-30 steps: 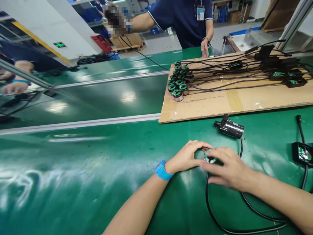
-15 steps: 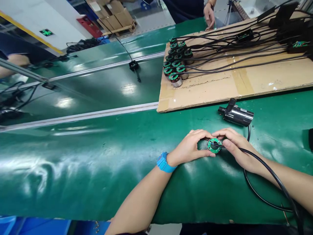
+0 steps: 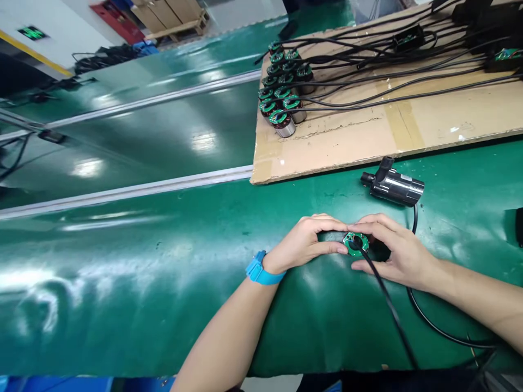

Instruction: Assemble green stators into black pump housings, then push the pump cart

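A round green circuit board (image 3: 350, 250) tops a small motor part between my hands; its body below is mostly hidden. My left hand (image 3: 304, 245), with a blue wristband (image 3: 261, 270), grips its left side between fingers and thumb. My right hand (image 3: 402, 253) curves round the other side, fingertips at the far edge and thumb near the front edge. A black cable (image 3: 386, 296) comes out of the board's middle and runs down toward me. Beyond my right hand lies a black cylindrical pump (image 3: 396, 186) with its own cable.
Several similar motor parts (image 3: 285, 128) with green boards and black cables stand on a cardboard sheet (image 3: 351, 141) at the back right. A metal rail (image 3: 183, 181) crosses the green table mat (image 3: 163, 305). Blue bins (image 3: 69, 384) sit below the front edge.
The board has turned, and its cable now drops toward me instead of crossing my right hand. My right thumb has moved from the cable to the front. The view has shifted slightly.
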`<action>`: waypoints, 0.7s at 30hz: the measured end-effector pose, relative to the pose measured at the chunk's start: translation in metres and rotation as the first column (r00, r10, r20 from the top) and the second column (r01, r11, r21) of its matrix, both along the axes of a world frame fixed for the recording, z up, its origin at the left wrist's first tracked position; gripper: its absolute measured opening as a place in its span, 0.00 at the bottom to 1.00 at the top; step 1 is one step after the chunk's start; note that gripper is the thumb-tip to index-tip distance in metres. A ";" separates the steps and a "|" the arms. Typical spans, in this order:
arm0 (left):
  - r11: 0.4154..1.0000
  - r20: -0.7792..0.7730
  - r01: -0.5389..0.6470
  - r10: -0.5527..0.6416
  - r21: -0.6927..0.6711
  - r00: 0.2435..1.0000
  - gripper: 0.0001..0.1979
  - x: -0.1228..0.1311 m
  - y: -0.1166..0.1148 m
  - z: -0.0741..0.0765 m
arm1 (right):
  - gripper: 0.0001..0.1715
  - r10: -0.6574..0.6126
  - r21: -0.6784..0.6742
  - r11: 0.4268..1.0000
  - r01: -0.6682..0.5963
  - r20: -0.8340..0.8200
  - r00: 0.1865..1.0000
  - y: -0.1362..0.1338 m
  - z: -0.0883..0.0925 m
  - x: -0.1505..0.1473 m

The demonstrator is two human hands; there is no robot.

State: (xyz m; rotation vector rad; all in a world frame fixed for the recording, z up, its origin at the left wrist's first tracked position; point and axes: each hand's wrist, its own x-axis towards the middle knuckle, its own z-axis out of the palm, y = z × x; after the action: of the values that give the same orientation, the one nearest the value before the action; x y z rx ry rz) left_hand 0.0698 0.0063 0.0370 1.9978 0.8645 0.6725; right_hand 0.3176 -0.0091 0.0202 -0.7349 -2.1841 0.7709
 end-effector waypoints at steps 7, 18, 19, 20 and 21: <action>1.000 0.029 -0.001 0.001 0.011 1.000 0.22 -0.002 0.001 0.001 | 0.25 -0.061 -0.024 0.998 0.060 -0.024 0.998 -0.004 -0.004 -0.002; 0.971 -0.058 0.044 -0.031 0.236 0.998 0.22 -0.009 0.003 -0.005 | 0.26 -0.063 -0.160 0.986 0.050 -0.083 0.995 0.000 -0.013 -0.011; 0.962 -0.088 0.053 -0.030 0.267 0.996 0.22 -0.011 0.003 -0.003 | 0.28 -0.069 -0.141 0.988 0.059 -0.071 0.995 0.001 -0.013 -0.013; 0.956 -0.124 0.059 -0.024 0.287 0.992 0.21 -0.012 0.003 -0.001 | 0.30 -0.080 -0.128 0.989 0.073 -0.046 0.996 0.002 -0.014 -0.015; 0.944 -0.142 0.069 -0.024 0.322 0.990 0.21 -0.012 0.004 0.001 | 0.33 -0.074 -0.135 0.988 0.075 0.010 0.997 0.005 -0.013 -0.017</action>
State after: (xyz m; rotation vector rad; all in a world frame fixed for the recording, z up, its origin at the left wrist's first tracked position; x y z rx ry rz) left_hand 0.0580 0.0105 0.0376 2.3778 0.8238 0.6934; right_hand 0.3008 -0.0043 0.0073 -0.8828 -2.1115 0.8861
